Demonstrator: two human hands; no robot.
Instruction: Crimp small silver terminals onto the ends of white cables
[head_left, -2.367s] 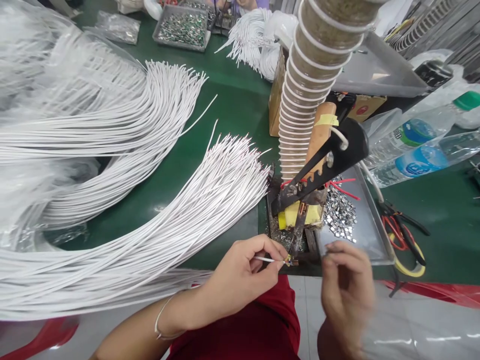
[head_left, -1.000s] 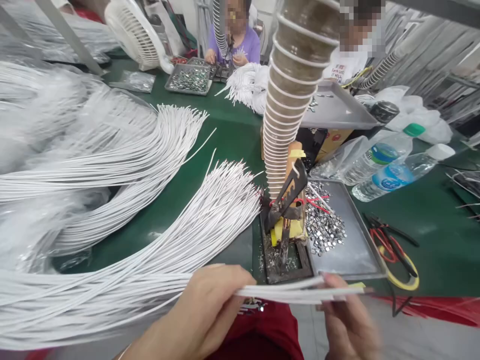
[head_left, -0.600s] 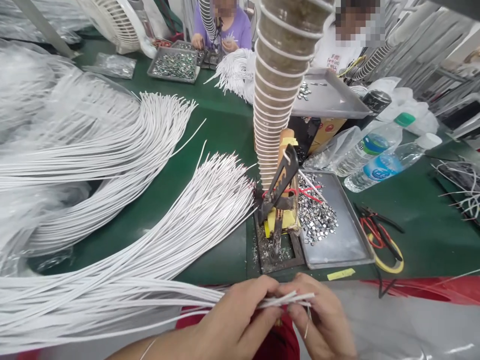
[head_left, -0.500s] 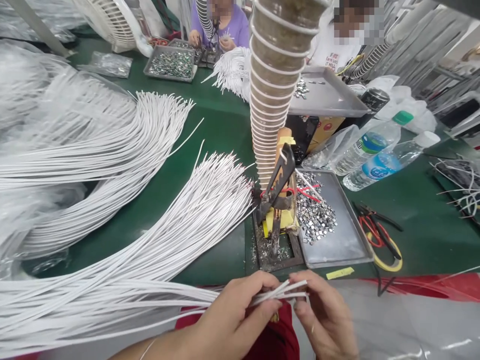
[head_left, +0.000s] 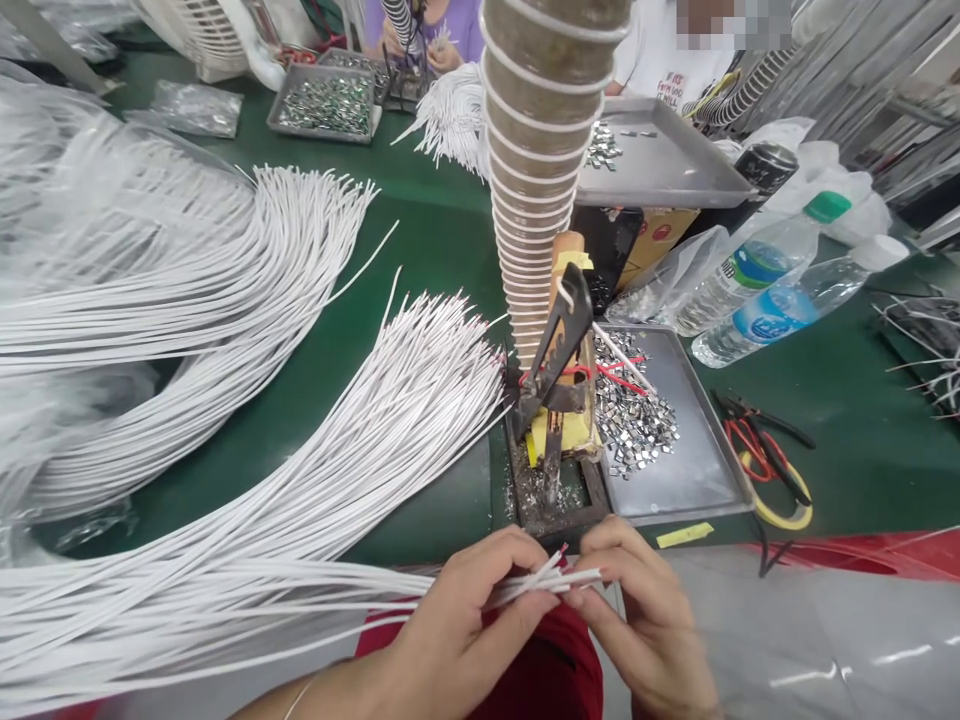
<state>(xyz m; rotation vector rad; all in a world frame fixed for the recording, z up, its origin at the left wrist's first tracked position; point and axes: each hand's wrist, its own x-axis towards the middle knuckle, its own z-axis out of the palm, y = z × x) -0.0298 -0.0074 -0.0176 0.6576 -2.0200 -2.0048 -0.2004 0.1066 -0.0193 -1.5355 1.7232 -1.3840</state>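
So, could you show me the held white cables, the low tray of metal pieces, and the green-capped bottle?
Held white cables (head_left: 555, 579): head view, near their free ends.
Low tray of metal pieces (head_left: 697, 482): head view, its bare floor.
Green-capped bottle (head_left: 756, 268): head view, its label.

1. Landmark: grey metal tray (head_left: 682, 490), small silvery pieces (head_left: 636, 435) heaped in it.
2. Left hand (head_left: 476, 610), nearer the wearer than the tray and left of it, grips several white wires (head_left: 541, 578); ends project past the thumb.
3. Right hand (head_left: 645, 600), just off the tray's near edge, has fingertips at those ends; pinch unclear.
4. Large wire bundle (head_left: 405, 400) lies left of the tray.
5. Ribbed hose (head_left: 536, 180) stands beyond the tray, leftward.
6. Yellow strip (head_left: 685, 535) lies just before the tray; green-capped bottle (head_left: 757, 272) beyond it, rightward.
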